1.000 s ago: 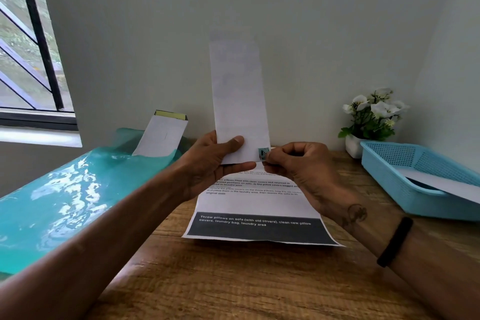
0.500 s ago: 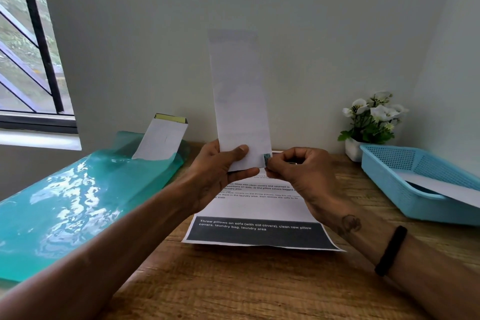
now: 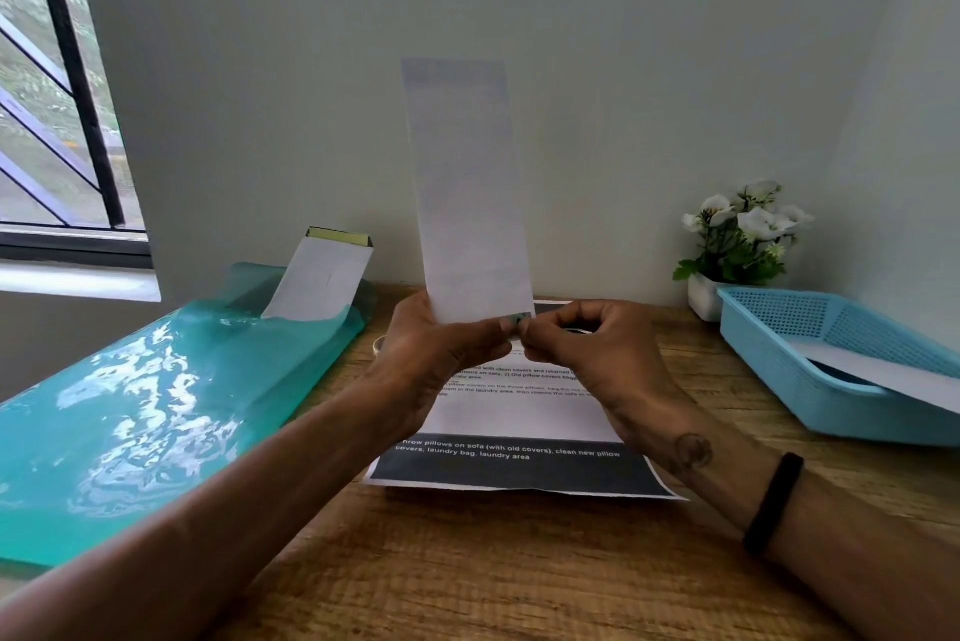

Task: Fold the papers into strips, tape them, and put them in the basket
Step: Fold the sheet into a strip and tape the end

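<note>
Now both hands' fingers on strip

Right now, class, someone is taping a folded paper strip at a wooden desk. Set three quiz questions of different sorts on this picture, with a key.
1. True or false: the tall white folded paper strip lies flat on the desk.
2. Which hand pinches the small piece of tape at the strip's lower corner?
3. The light blue plastic basket holds: A) nothing B) a white paper C) flowers.

Key: 1 false, held upright. 2 right hand; left hand grips the strip. 3 B.
</note>
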